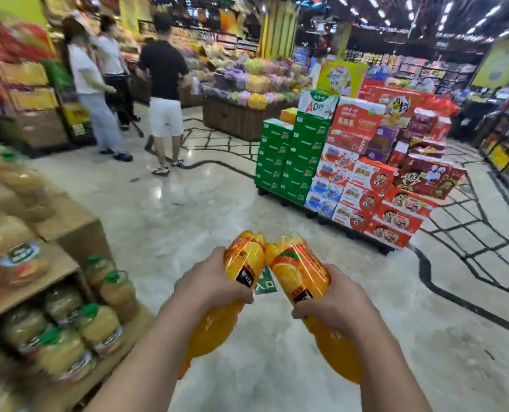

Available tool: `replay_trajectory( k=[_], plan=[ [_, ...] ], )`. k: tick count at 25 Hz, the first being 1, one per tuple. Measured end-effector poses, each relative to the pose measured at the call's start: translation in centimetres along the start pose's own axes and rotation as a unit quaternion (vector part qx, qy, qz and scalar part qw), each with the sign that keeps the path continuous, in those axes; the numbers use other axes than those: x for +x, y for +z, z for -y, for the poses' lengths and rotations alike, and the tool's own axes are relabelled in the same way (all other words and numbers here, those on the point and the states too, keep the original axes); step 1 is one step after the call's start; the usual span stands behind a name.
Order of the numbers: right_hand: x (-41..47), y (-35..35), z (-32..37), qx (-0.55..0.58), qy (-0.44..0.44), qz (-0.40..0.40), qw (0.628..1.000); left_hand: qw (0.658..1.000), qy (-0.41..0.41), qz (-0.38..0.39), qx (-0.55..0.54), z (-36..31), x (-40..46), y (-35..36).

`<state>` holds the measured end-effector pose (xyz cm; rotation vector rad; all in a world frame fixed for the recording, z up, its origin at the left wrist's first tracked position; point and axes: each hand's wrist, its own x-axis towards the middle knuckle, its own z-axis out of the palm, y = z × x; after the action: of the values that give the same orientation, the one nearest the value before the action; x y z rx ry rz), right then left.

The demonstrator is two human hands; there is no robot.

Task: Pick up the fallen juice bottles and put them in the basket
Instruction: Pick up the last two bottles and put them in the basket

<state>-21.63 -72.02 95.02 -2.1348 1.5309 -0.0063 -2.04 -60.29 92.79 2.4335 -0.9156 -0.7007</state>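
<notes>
I hold two orange juice bottles above the shop floor, one in each hand. My left hand [210, 285] is wrapped around the middle of the left juice bottle [246, 258], which has a yellow-orange label. My right hand [333, 301] grips the right juice bottle [298, 269], whose label shows an orange slice. Both bottles point away from me and their far ends nearly touch. Their near ends hang below my wrists. No basket is in view.
A wooden shelf [66, 263] with green-capped juice bottles [98, 328] stands close on the left. A pallet stack of green and red drink cartons [336, 179] rises ahead on the right. Three people [164, 84] stand in the aisle at the far left. Shiny tiled floor [173, 218] lies between.
</notes>
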Motion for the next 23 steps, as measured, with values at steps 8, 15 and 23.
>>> replay_trajectory(
  k=[8, 15, 23],
  plan=[
    [-8.5, 6.1, 11.5, -0.046, -0.211, 0.1, 0.971, 0.975, -0.166, -0.122, -0.083, 14.4, -13.1, -6.3],
    [-19.9, 14.5, 21.6, -0.088, -0.359, 0.161, 0.915, 0.928, -0.267, -0.215, -0.145, 27.7, -26.4, -11.1],
    [-41.0, 26.3, 32.3, -0.079, -0.433, 0.218, 0.871, 0.879, -0.323, -0.29, -0.196, 45.5, -46.4, -17.4]
  ],
)
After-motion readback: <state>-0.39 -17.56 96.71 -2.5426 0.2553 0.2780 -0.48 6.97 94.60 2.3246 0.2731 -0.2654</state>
